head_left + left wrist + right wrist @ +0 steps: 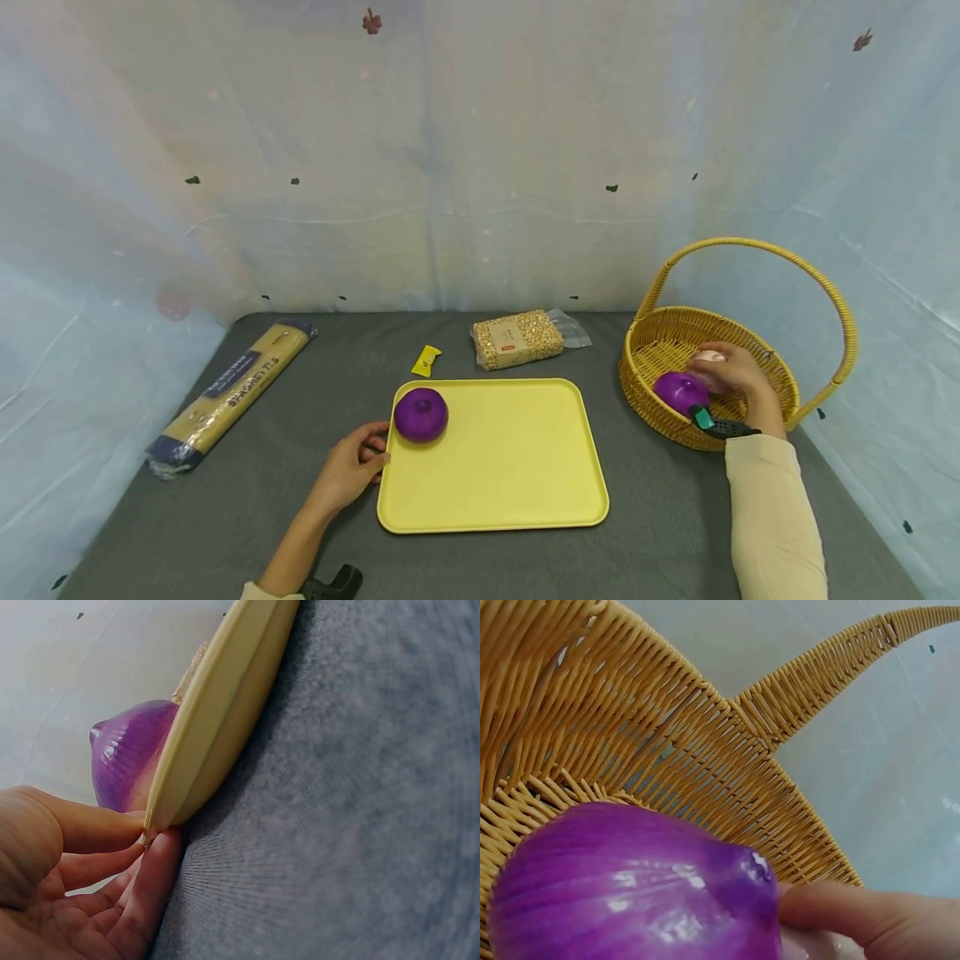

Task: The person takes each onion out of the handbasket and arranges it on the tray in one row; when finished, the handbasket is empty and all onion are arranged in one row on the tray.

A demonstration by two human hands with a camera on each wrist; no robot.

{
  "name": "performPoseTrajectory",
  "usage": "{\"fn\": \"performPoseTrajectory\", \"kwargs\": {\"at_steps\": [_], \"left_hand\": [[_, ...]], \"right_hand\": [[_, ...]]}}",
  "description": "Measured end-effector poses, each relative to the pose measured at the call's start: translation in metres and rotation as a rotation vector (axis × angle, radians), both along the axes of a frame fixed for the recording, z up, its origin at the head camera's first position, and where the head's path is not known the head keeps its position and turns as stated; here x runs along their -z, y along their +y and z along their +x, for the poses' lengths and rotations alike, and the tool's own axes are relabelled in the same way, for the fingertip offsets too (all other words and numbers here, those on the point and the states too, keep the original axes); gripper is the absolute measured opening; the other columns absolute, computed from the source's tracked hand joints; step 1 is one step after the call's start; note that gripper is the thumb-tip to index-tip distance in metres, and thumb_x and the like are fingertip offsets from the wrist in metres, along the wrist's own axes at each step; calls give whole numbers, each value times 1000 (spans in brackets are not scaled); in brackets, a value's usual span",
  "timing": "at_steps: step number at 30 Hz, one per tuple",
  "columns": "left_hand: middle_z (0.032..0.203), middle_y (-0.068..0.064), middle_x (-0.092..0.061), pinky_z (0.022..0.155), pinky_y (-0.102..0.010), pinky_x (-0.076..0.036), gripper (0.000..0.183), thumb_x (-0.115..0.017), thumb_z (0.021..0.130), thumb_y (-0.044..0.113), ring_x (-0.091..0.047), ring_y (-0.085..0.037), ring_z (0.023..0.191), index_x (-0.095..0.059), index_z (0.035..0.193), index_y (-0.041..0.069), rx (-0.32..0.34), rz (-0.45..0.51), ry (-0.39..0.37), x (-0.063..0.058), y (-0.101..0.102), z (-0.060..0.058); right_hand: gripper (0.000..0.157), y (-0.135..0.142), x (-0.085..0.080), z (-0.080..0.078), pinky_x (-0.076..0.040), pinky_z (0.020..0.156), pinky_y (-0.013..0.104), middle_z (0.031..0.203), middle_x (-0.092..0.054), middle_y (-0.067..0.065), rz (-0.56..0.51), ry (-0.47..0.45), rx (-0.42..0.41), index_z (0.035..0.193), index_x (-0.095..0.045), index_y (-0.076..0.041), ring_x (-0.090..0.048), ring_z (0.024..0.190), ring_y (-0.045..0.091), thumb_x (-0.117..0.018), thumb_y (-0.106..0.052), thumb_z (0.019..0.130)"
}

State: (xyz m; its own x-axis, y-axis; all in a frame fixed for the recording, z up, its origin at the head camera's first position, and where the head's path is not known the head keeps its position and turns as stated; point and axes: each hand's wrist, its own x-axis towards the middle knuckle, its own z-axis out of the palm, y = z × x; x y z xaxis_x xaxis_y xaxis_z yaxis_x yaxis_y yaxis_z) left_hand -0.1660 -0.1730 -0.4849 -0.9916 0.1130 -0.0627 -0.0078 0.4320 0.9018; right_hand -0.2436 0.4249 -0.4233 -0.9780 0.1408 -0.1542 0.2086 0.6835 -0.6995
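On the yellow tray (495, 467), a purple onion (421, 415) sits in the far left corner. My left hand (352, 467) pinches the tray's left edge, thumb on the rim and fingers beneath, as the left wrist view shows. Over at the right, my right hand (731, 369) reaches inside the wicker basket (637, 387) and grips a pale pinkish-white round thing (709, 356), mostly covered by the fingers. Another purple onion (637, 889) lies in the basket right beside that hand, filling the lower part of the right wrist view.
A bag of spaghetti (232, 396) lies at the left. Behind the tray are a small yellow packet (426, 361) and a clear bag of yellowish kernels (517, 339). The basket's tall handle (846, 325) arches above the right hand. A pale curtain (450, 167) hangs behind the table.
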Motion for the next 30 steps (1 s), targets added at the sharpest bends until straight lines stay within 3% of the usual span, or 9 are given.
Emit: {"fn": "performPoseTrajectory", "kwargs": {"at_steps": [11, 15, 21, 30], "left_hand": [[91, -11, -54, 54, -28, -52, 44, -62, 85, -3, -57, -16, 70, -53, 127, 4, -4, -5, 4, 0, 0, 1], [91, -11, -55, 54, -28, -51, 44, -62, 85, -3, -57, -16, 69, -53, 127, 4, -3, -6, 3, -1, 0, 1], [90, -11, -55, 54, -28, -51, 44, -62, 85, -3, -57, -16, 69, -53, 127, 3, 1, -1, 5, 0, 0, 0], [91, -11, -54, 54, -28, -52, 44, -62, 85, -3, -57, -16, 70, -53, 127, 4, -5, 4, -1, 2, 0, -1]], "right_hand": [[77, -9, -19, -3, -44, 74, 32, 130, -38, 28, -65, 47, 40, 140, -34, 1, -43, 108, 36, -61, -47, 86], [75, -15, -29, -3, -43, 73, 24, 133, -35, 28, -76, 75, -2, 141, -31, 2, -41, 110, 35, -59, -44, 89], [75, -23, -39, -2, -43, 75, 26, 134, -34, 29, -79, 92, -39, 144, -29, -1, -39, 114, 38, -59, -43, 89], [70, -39, -55, 4, -44, 67, 19, 131, -38, 31, -68, 159, -81, 140, -34, 2, -41, 113, 40, -60, -39, 90]]}}
